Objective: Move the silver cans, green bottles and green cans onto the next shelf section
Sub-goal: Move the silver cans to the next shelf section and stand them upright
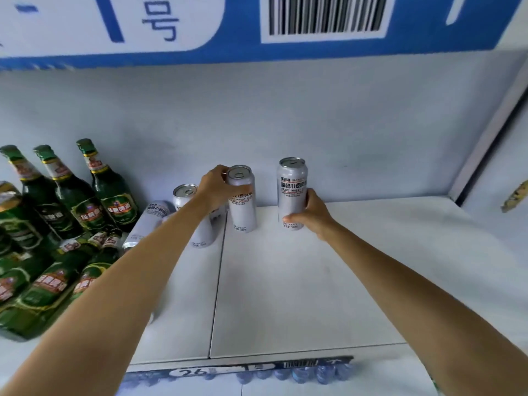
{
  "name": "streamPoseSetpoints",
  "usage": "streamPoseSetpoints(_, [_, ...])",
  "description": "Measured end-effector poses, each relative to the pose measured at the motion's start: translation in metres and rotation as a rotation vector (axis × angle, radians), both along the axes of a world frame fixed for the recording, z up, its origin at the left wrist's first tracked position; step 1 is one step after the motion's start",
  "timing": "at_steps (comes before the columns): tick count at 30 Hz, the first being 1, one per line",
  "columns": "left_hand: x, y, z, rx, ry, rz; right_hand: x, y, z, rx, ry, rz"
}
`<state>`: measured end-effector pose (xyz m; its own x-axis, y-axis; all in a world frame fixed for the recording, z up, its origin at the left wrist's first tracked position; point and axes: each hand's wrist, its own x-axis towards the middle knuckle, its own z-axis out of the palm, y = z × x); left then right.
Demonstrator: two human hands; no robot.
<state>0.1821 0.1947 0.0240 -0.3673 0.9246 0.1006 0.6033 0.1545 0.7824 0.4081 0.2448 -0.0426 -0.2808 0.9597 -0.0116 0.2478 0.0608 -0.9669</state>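
Observation:
My right hand grips a tall silver can near its base, standing at the back of the right shelf section. My left hand holds the top of a second silver can, upright just right of the seam between sections. Behind my left forearm another silver can stands upright, and one silver can lies on its side. Green bottles stand at the back left; more green bottles lie in front. A green can sits at the far left edge.
The white back wall runs behind the cans. A side panel closes the shelf at the right. A shelf-edge label strip marks the front edge. A blue and white sign hangs overhead.

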Motion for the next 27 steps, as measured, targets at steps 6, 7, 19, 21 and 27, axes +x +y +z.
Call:
streamPoseSetpoints(6, [0.001, 0.030, -0.014, -0.032, 0.016, -0.023, -0.022, 0.036, -0.022, 0.012, -0.074, -0.038])
streamPoseSetpoints(7, [0.002, 0.032, -0.016, -0.034, 0.014, -0.027, -0.022, 0.040, -0.025, 0.010, -0.074, -0.044])
streamPoseSetpoints(19, [0.004, 0.042, -0.030, -0.037, -0.058, -0.047, -0.031, 0.047, -0.042, -0.025, -0.140, -0.030])
streamPoseSetpoints(21, [0.004, 0.042, -0.031, -0.034, -0.058, -0.048, -0.034, 0.048, -0.043, -0.020, -0.135, -0.029])
streamPoseSetpoints(27, [-0.001, 0.047, -0.031, -0.085, -0.054, -0.035, -0.036, 0.055, -0.046, -0.031, -0.154, -0.023])
